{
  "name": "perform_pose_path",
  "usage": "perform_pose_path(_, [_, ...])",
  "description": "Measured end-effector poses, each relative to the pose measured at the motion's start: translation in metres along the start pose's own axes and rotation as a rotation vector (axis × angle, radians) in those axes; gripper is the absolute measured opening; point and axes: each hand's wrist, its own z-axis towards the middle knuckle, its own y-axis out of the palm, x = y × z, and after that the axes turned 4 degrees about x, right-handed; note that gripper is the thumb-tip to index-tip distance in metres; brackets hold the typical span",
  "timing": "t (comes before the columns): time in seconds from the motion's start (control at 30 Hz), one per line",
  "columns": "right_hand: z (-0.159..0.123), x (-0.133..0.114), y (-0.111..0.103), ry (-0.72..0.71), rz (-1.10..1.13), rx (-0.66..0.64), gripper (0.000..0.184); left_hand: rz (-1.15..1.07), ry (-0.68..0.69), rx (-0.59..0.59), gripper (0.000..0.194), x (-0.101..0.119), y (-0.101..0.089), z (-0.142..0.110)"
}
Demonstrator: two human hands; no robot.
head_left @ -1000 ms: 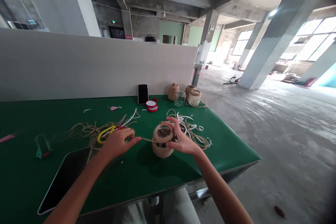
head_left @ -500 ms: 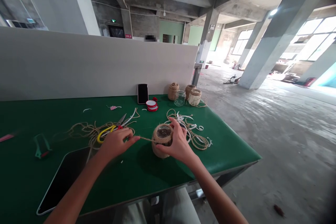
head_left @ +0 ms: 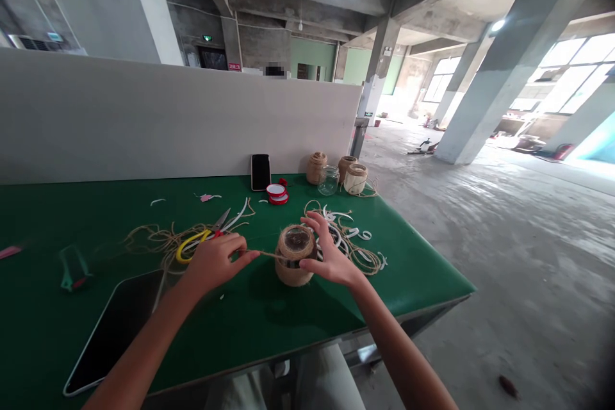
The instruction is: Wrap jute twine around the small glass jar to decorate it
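Observation:
A glass jar (head_left: 294, 275) wrapped in twine stands upright on the green tabletop (head_left: 288, 323), with a dark strip of glass showing between its wrapped neck and body. From the neck a length of twine (head_left: 269, 255) runs tautly leftward. My left hand (head_left: 216, 264) pinches that twine between thumb and fingers. On the jar's right side is my right hand (head_left: 334, 261), its fingers spread and curved; the thumb is close to the neck, and whether it touches I cannot tell. Just behind my left hand lie yellow-handled scissors (head_left: 185, 250) among loose twine.
A tablet (head_left: 115, 333) lies front left, near a green tool (head_left: 73, 269). Red-rimmed tape rolls (head_left: 277, 191) and a phone (head_left: 261, 173) are by the white partition (head_left: 182, 122). Back right stand wrapped jars (head_left: 317, 168) and a clear jar (head_left: 328, 180). Tangled cords (head_left: 368, 261) lie right.
My right hand has loosened from the jar, its fingers moving apart and slightly right. The jar has shifted a little left and the left hand still holds the twine.

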Motion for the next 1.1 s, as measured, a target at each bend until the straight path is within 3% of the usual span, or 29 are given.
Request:
perform_pose_path(0.2, [-0.004, -0.011, 0.017, 0.040, -0.355, 0.221, 0.101, 0.015, 0.012, 0.016, 0.042, 0.001, 0.000, -0.001])
perform_pose_path(0.33, [-0.002, -0.012, 0.017, 0.042, -0.319, 0.190, 0.095, 0.055, 0.052, 0.007, 0.041, 0.002, -0.004, -0.001])
perform_pose_path(0.63, [0.005, 0.003, -0.002, 0.036, 0.038, -0.061, 0.086, 0.126, 0.086, -0.021, 0.041, 0.004, -0.003, -0.001])
perform_pose_path(0.8, [0.001, -0.004, -0.002, -0.028, -0.048, -0.050, 0.083, 0.115, 0.094, 0.000, 0.042, 0.003, -0.005, -0.001])
perform_pose_path(0.93, [-0.003, -0.007, 0.010, 0.004, -0.190, 0.084, 0.100, 0.140, 0.104, 0.029, 0.043, 0.002, -0.005, -0.002])
perform_pose_path(1.1, [-0.002, -0.006, 0.020, 0.020, -0.270, 0.180, 0.101, 0.150, 0.080, 0.031, 0.044, 0.003, -0.005, -0.002])
